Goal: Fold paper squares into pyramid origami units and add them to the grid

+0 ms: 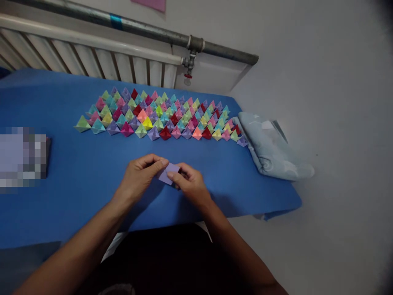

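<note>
A small piece of light purple paper (pixel 167 174) is held between my two hands, above the blue cloth near the front of the table. My left hand (pixel 143 174) pinches its upper left edge between thumb and fingers. On its right side my right hand (pixel 190 180) grips it, the thumb pressed flat on its face and the fingers behind. Whether the paper has folds is too small to tell. Beyond my hands, several rows of folded paper boats (pixel 159 114) in many colours stand close together.
A blue cloth (pixel 92 196) covers the table. A folded grey-blue fabric (pixel 267 151) lies at the right end, against the wall. At the left edge sits a blurred-out object (pixel 24 157). Behind the table are a white radiator (pixel 92 57), a metal pipe (pixel 153 30) and a red-handled valve (pixel 188 76).
</note>
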Demonstrator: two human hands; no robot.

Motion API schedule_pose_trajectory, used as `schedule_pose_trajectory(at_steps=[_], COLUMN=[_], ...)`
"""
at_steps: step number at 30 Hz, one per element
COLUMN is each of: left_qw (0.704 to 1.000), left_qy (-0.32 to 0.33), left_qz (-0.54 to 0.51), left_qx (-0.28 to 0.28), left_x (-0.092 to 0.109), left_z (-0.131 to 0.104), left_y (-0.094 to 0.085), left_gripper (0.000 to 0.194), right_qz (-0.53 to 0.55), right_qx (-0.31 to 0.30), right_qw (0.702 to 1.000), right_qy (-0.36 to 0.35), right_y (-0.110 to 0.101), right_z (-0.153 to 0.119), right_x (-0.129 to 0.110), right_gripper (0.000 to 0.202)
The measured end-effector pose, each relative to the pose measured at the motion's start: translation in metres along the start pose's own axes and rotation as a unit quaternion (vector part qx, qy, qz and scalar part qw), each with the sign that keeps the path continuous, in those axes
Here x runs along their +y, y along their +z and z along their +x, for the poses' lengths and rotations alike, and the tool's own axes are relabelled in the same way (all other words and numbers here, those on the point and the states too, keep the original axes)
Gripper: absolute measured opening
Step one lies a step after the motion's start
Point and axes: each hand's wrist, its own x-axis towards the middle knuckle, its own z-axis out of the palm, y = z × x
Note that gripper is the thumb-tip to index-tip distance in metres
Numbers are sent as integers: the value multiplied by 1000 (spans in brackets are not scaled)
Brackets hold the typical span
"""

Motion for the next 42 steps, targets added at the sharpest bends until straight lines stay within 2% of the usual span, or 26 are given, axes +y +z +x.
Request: schedule_pose_trajectory(at_steps=[2,6,12,18,26,34,38,42], left_qw=[1000,997,993,988,996,993,997,998], left_qy=[4,-5,-16,-20,-3,-34,-39,-21], left_qz=[-22,-75,-106,-134,-71,-106,-66,-59], left_qx=[14,34,57,76,55,38,6,20], left_x=[-3,-6,-7,-12,-19,-21,-20,-22], left_z=[0,0,2,3,1,-2,-4,-3], left_y=[0,2,4,5,3,6,3,0], left_gripper=[15,16,20,25,24,28,27,28], right_qz=[-38,-75,-56,-32,-2,26,37,32], right_qx=[-23,-13,-11,3,-17,-18,-8,-14], right_qw=[999,997,997,999,995,994,993,994], right_qy=[18,17,46,32,94,106,109,105], right_y=[-1,1,6,10,9,9,10,11], right_z=[-4,-10,-9,-8,-8,-7,-6,-8], right_x=[-1,1,3,8,9,8,9,8], right_gripper=[22,32,28,30,29,23,24,26])
